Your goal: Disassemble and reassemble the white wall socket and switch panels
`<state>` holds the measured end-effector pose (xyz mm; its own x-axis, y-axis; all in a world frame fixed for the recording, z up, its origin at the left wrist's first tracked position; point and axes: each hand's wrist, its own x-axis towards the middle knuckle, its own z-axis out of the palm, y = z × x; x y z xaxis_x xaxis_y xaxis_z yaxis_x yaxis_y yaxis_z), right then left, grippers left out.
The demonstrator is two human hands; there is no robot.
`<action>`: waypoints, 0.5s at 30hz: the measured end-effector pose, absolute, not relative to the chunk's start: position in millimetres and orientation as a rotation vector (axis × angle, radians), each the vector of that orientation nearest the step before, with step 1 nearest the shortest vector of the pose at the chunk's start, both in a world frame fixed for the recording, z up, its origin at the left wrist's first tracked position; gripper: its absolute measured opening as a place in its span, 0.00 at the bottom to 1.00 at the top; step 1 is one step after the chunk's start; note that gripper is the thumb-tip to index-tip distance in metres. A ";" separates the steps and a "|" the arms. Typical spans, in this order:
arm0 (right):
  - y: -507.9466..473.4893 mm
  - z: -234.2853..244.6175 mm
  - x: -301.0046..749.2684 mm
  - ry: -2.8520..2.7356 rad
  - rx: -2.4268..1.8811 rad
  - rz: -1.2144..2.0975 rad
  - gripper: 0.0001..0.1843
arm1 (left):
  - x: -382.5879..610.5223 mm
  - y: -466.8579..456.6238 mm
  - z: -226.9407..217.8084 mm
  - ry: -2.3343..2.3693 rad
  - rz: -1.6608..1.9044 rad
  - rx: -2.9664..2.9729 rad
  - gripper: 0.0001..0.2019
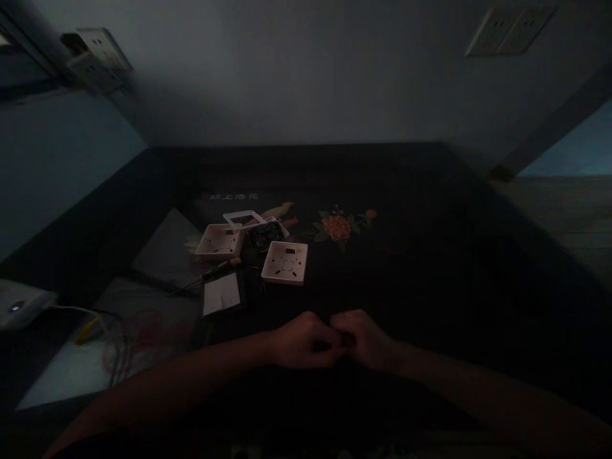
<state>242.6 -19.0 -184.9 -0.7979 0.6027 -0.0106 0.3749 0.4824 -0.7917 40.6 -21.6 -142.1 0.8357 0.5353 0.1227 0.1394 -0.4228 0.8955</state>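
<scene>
My left hand (306, 342) and my right hand (367, 343) meet low in the middle of the head view. Both are closed, with their fingertips pressed close together. Whatever lies between them is too dark and small to make out. Ahead of my left hand lies a white square socket back box (287, 273) with its open side up. Farther left sits a second white back box (216, 241). A black socket insert (264, 236) and a white frame (245, 214) lie behind them. A screwdriver (220, 268) with a light handle rests above a dark-edged pad with a white face (220, 294).
Small bits like screws (262, 288) lie near the front box. At the far left stands a white device (23, 305) with a cable, by tangled wires (119, 347). Wall sockets (510, 32) are at the upper right. The dark tabletop (406, 280) has a printed flower; the room is dim.
</scene>
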 end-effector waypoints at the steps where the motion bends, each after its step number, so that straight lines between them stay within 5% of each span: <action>1: -18.8 -185.0 242.8 -2.461 -0.832 1.213 0.16 | 40.8 -21.7 -142.2 0.503 0.485 1.985 0.11; 15: -18.3 -184.1 242.0 -2.475 -0.864 1.201 0.16 | 41.2 -21.3 -142.4 0.542 0.423 2.040 0.11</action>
